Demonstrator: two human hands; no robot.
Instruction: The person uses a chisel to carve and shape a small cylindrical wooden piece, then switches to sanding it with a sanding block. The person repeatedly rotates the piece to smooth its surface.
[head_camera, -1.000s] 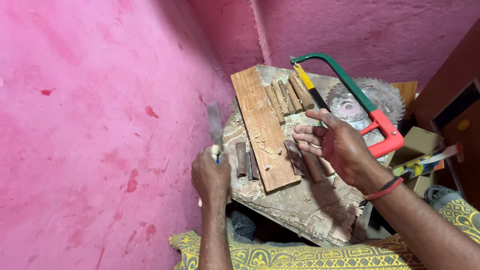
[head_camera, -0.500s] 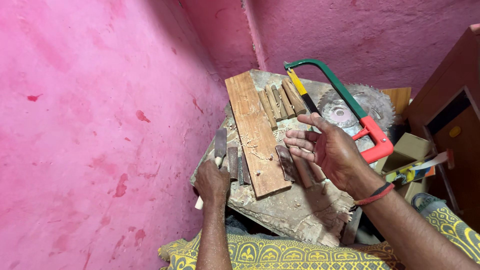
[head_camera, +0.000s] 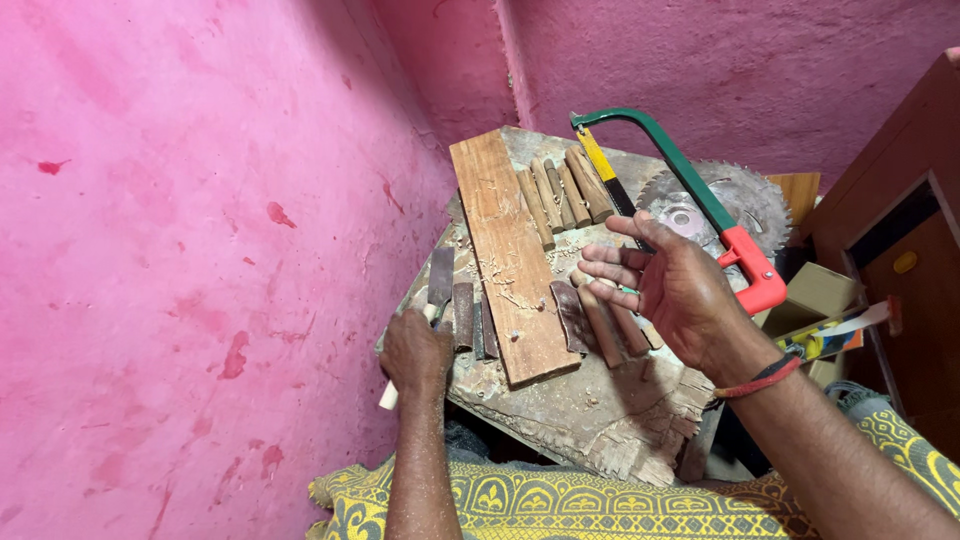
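My left hand (head_camera: 415, 352) grips the pale wooden handle of a chisel (head_camera: 438, 283), whose flat dark blade points away over the left edge of a rough wooden block (head_camera: 590, 410). My right hand (head_camera: 672, 288) hovers open, palm up, over the block's right side with a small wooden piece (head_camera: 588, 279) at its fingertips. A long brown plank (head_camera: 508, 255) lies along the block between the hands. Several short wooden pieces (head_camera: 562, 193) lie at the far end, and more dark pieces (head_camera: 572, 315) lie beside the plank.
A green-framed hacksaw with a red handle (head_camera: 700, 200) lies on the block's right side over a circular saw blade (head_camera: 715, 205). A pink wall (head_camera: 200, 250) stands close on the left. A wooden cabinet (head_camera: 900, 240) and a cardboard box (head_camera: 815, 295) stand at the right.
My left hand has lowered the chisel from upright toward the block's left edge. My right hand has opened out and turned palm up over the block.
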